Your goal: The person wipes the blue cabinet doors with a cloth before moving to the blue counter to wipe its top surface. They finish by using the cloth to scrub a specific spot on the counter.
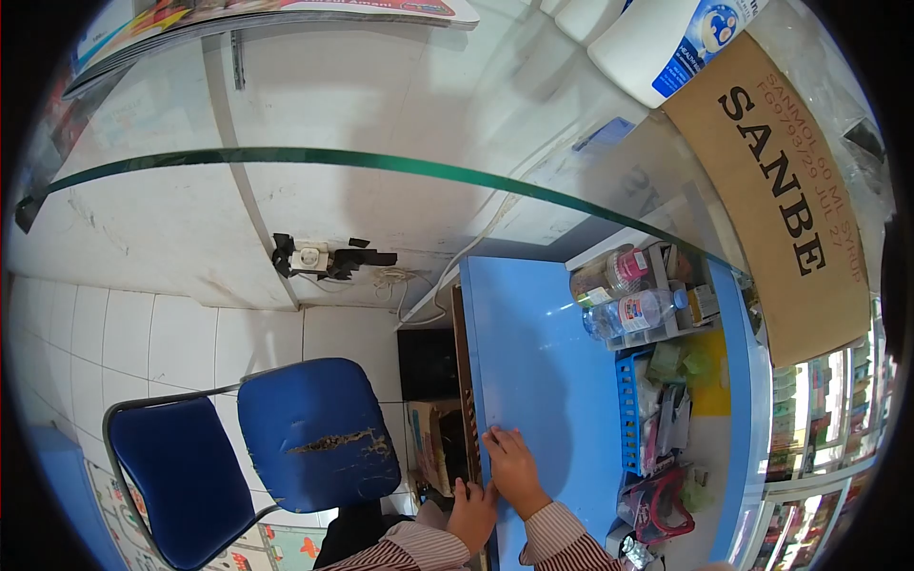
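My right hand [514, 468] lies palm down on the blue tabletop [533, 352], its fingers stretched out towards the left edge. Close beside it, my left hand [472, 520] rests at the table's edge with fingers apart. The two hands nearly touch, and neither holds anything that I can see. Striped sleeves cover both wrists. Below the edge, next to my left hand, is a brown box-like compartment [433, 438] whose contents are dark and hard to make out.
A blue chair [319, 435] with a torn seat stands left. Right of the tabletop are a water bottle [633, 314], a blue basket [629, 414] and a pink-framed item [666, 509]. A glass edge [381, 160] crosses above; a SANBE carton [781, 200] sits at upper right.
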`<state>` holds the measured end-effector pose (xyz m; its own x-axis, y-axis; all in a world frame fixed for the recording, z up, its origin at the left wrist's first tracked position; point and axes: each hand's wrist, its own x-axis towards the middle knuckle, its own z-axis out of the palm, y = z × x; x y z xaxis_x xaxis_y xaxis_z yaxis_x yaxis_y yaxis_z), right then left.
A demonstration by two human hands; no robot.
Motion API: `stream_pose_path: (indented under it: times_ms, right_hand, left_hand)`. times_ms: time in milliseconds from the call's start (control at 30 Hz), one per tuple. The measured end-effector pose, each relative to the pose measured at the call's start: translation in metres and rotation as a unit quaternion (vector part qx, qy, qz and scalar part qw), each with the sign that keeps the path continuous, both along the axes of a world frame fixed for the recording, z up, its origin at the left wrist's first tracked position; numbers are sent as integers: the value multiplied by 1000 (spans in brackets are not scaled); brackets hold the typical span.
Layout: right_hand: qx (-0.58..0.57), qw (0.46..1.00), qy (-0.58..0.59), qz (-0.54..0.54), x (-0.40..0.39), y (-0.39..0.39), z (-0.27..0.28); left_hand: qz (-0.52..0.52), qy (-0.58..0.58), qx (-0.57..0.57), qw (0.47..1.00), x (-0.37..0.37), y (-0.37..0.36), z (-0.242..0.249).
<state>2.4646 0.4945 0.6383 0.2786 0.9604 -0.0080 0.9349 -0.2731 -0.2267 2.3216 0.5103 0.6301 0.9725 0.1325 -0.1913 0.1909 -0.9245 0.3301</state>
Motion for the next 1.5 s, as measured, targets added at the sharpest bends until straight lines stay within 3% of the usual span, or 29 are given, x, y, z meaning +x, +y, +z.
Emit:
stream_pose_path:
  times_ms: [367, 467, 1500]
  right_hand:
    - [19, 1000, -22, -7, 1, 3, -2]
    - [17, 999, -28, -7, 6, 8, -1]
    - [-4, 1000, -28, -8, 24, 21, -6]
  left_hand:
    - [-55, 65, -50, 995, 1, 11, 10]
    - [-29, 26, -20, 999, -1, 5, 2]
    - [-36, 38, -24, 998, 0, 5, 1]
